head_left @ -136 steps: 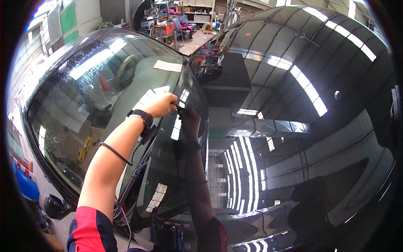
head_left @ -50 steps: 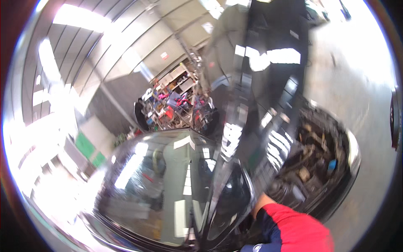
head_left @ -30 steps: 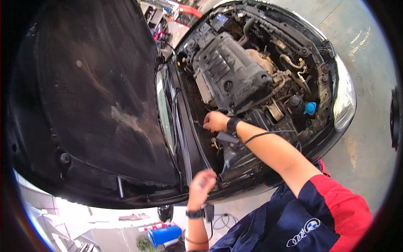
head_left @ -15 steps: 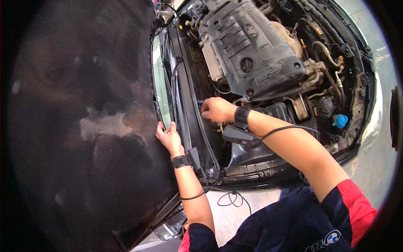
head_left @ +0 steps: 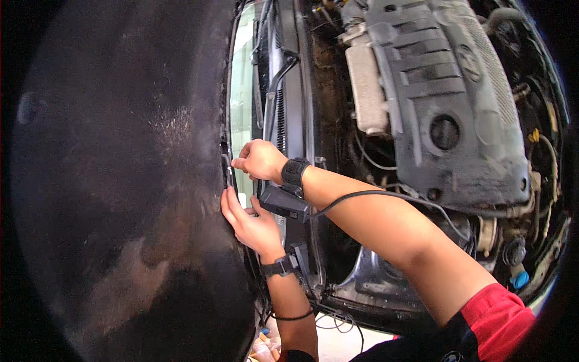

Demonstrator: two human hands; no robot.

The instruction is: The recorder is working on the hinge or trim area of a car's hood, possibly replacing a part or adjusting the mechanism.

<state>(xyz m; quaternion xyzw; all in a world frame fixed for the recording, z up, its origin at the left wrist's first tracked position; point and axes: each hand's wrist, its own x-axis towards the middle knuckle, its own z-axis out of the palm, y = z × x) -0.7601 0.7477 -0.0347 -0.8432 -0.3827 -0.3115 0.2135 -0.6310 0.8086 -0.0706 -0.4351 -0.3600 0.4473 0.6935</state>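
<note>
The dark underside of a raised car hood (head_left: pixel 120 199) fills the left side. My right hand (head_left: pixel 260 160) is at the hood's rear edge over the windshield (head_left: pixel 242 96), its fingers curled and thumb and forefinger pinched. A thin grey hose-like piece (head_left: pixel 226 161) shows just beyond those fingertips; whether they grip it I cannot make out. Closer to me, my left hand (head_left: pixel 250 228) has its fingers stretched out, the tips resting along the hood edge and the thumb apart. It appears to hold nothing.
Right of the windshield run a wiper arm (head_left: pixel 278 81) and the black cowl. An engine cover (head_left: pixel 446 114) lies in the engine bay, with a blue cap (head_left: pixel 519 279) near the fender. A black cable (head_left: pixel 386 192) trails from the device on my right wrist.
My right hand has moved left from the cowl's edge to the hood edge, and its fingers stay curled. My left hand remains at the hood edge. The view has shifted closer to the windshield.
</note>
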